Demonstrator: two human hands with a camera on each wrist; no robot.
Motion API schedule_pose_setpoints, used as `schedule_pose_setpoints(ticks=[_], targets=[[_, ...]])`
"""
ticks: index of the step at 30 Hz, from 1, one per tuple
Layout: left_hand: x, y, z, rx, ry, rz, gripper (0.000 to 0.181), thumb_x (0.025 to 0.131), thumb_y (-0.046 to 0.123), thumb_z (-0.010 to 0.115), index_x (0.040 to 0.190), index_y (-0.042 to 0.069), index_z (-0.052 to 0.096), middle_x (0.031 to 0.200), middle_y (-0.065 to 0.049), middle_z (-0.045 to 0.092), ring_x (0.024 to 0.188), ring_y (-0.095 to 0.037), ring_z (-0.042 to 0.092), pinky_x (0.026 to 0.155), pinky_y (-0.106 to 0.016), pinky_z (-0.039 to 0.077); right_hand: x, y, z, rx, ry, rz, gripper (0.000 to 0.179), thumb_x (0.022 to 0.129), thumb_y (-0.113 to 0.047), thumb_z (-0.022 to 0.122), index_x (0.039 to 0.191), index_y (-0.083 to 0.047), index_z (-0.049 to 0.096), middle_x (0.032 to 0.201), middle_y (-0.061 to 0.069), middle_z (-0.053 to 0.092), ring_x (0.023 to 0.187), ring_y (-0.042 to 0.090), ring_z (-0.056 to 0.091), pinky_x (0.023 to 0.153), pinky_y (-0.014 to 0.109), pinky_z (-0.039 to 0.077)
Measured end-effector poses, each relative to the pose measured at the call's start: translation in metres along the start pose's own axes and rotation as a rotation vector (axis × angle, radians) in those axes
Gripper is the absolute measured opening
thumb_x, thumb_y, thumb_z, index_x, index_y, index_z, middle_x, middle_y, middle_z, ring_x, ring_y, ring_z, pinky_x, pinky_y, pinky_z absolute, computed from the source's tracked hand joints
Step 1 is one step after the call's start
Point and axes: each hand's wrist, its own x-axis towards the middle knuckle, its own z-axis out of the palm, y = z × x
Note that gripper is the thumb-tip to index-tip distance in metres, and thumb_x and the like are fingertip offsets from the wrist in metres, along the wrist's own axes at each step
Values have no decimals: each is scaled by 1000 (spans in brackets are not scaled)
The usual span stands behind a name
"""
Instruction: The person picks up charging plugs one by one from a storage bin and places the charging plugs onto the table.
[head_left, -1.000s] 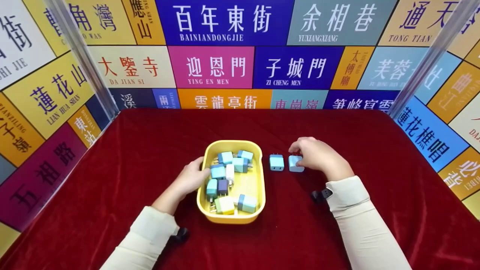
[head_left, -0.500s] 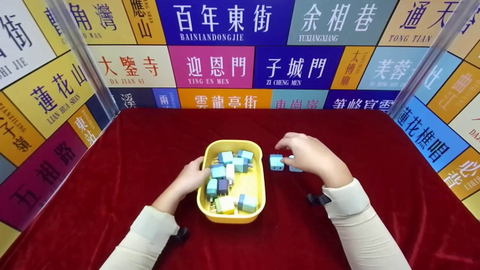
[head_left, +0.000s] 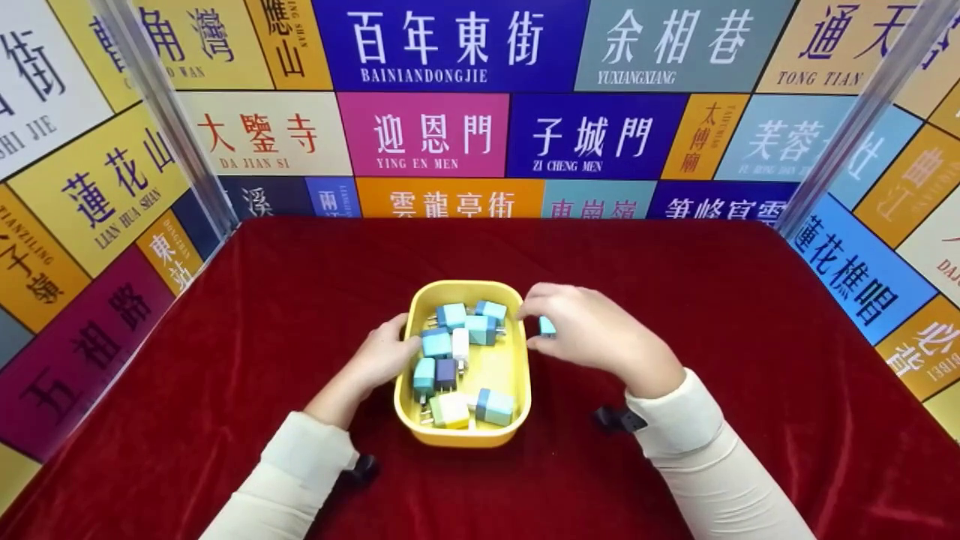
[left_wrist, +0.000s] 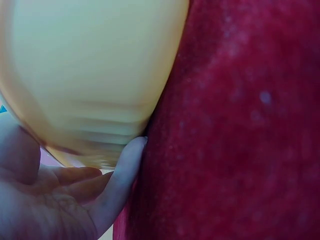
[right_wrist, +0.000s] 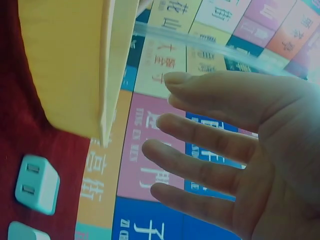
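Note:
A yellow plastic bin (head_left: 499, 367) stands on the red cloth, with several USB charger plugs lying inside it, most of them light blue, one white (head_left: 460, 346), one dark (head_left: 445, 372). At its left wall my left hand (head_left: 384, 354) holds the rim, fingers along the outside. My right hand (head_left: 589, 334) hovers just beside the right wall; in the right wrist view its fingers are spread and nothing is between them. Beneath that hand, a light blue charger plug (right_wrist: 37, 185) rests on the cloth, next to another plug (right_wrist: 27, 233). The hand mostly hides both in the head view.
Red cloth (head_left: 315, 262) covers the table. Panels with street names (head_left: 450, 49) line the back and both sides. Clear posts (head_left: 161, 112) rise at the two back corners.
My right hand has moved left, from above the right-hand loose plug, past the other one, to the bin's right wall. Both plugs stayed on the cloth. My left hand and the bin have not moved.

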Motion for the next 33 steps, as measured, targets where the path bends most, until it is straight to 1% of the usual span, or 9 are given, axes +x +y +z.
schedule_pose_setpoints(ticks=[4, 8, 11, 14, 16, 23, 30, 33], targets=[[-1, 0, 0, -2, 0, 3, 54, 97, 13, 54, 150, 1, 56, 121, -17, 70, 102, -24, 68, 82, -40, 64, 3, -9, 6, -18, -10, -75, 26, 91, -16, 84, 117, -14, 80, 111, 2, 71, 98, 20, 67, 90, 38, 60], [0, -1, 0, -6, -4, -2, 55, 98, 14, 54, 151, 1, 55, 123, -18, 69, 102, -25, 68, 83, -40, 64, 5, -17, 12, 10, -37, -134, 24, 92, -14, 82, 116, -11, 80, 111, 4, 71, 99, 21, 68, 91, 39, 60], [1, -1, 0, -7, -5, -7, 55, 98, 14, 53, 152, 2, 54, 124, -18, 69, 103, -25, 68, 84, -40, 63, 6, -23, 17, 41, -84, -134, 26, 93, -15, 82, 118, -9, 80, 115, 6, 72, 102, 23, 69, 92, 40, 61], [0, -1, 0, -7, -6, -9, 56, 98, 14, 53, 152, 2, 54, 124, -18, 69, 104, -25, 68, 85, -39, 63, 8, -27, 22, 45, -127, -131, 28, 94, -17, 82, 120, -8, 79, 118, 8, 73, 106, 24, 70, 92, 40, 61], [0, -1, 0, -3, -6, -9, 55, 98, 15, 54, 152, 2, 54, 123, -17, 69, 104, -25, 68, 85, -39, 63, 8, -28, 25, 40, -143, -141, 29, 94, -18, 82, 120, -8, 79, 118, 8, 73, 105, 24, 70, 91, 40, 61], [1, -1, 0, -6, -8, -12, 54, 98, 15, 54, 151, 2, 55, 121, -17, 69, 102, -24, 68, 83, -38, 63, 9, -33, 36, 18, -151, -194, 29, 92, -22, 84, 117, -8, 79, 114, 7, 73, 99, 20, 68, 89, 37, 61], [0, 0, 0, 3, -3, -8, 52, 98, 14, 53, 149, 4, 57, 120, -16, 69, 102, -25, 67, 83, -39, 63, 11, -39, 44, -4, -166, -243, 30, 91, -24, 86, 116, -8, 80, 114, 5, 74, 103, 20, 69, 89, 36, 61], [0, 0, 0, 1, -3, -7, 52, 98, 14, 53, 149, 3, 57, 120, -16, 69, 103, -25, 67, 84, -39, 63, 12, -41, 48, -18, -179, -254, 30, 91, -23, 86, 116, -9, 80, 114, 4, 74, 103, 19, 69, 88, 35, 61]])
